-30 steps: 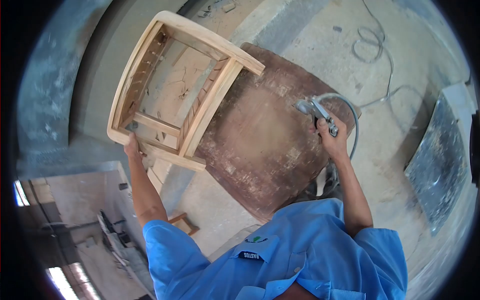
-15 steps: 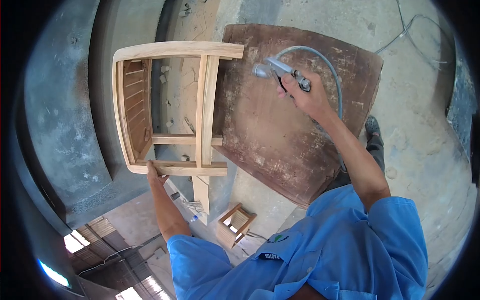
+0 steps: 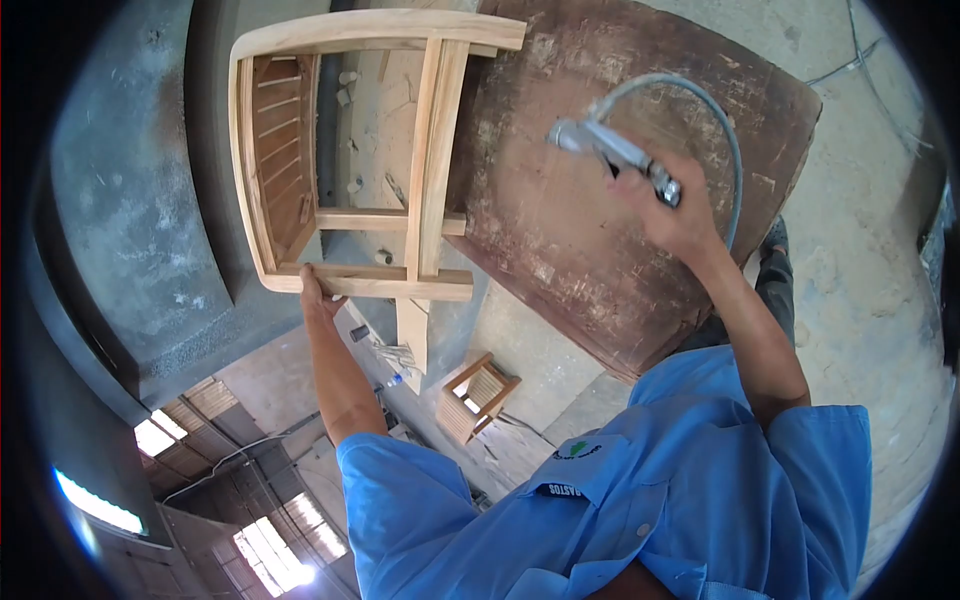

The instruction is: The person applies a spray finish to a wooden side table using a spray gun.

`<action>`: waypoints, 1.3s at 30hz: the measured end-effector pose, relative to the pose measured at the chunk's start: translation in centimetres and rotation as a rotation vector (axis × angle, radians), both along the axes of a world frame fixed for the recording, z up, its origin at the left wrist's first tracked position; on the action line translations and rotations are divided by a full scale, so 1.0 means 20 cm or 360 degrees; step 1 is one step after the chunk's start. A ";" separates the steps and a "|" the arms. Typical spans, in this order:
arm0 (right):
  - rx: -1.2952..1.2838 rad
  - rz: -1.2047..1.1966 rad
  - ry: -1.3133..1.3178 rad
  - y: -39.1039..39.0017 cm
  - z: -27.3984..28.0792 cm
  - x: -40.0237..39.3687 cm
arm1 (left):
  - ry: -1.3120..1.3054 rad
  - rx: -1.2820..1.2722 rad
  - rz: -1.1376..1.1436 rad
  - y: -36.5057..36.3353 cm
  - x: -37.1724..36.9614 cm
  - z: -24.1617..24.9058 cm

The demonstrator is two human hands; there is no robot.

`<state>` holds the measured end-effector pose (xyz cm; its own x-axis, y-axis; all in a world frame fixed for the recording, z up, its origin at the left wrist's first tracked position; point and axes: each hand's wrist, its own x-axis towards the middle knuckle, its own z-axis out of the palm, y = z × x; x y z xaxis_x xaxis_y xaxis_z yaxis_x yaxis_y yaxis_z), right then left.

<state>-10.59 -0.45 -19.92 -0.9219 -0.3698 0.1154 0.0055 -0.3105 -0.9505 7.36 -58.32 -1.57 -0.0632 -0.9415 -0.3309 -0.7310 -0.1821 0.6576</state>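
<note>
A light wooden chair frame with a slatted panel stands on the left of the view. My left hand is closed around its nearest rail, close to the corner, and the fingertips are partly hidden behind the wood. My right hand is wrapped round a silver spray gun, slightly blurred by motion. The gun's head points left towards the chair frame, with a gap between them. A grey hose loops from the gun around behind my right hand.
A worn brown board lies beneath the gun. Beyond the chair frame runs a grey metal panel. A small slatted wooden piece stands near my body. Thin cables lie on the concrete floor at the far right.
The view has tilted, so the chair frame and board sit higher in it. My right hand has drawn the spray gun slightly towards me relative to the frame. My left hand keeps its hold.
</note>
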 end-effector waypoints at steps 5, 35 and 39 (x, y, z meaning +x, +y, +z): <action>-0.0124 0.0496 -0.0152 -0.07 0.04 0.12 | 0.0004 0.0051 0.0017 0.01 -0.03 -0.01; 0.0014 0.0599 0.0451 -0.87 0.79 0.02 | 0.0689 -0.0838 -0.0029 0.32 0.06 -0.22; 0.0081 0.0625 0.0671 -1.21 0.88 0.05 | 0.0665 -0.0997 0.0017 0.53 0.00 -0.19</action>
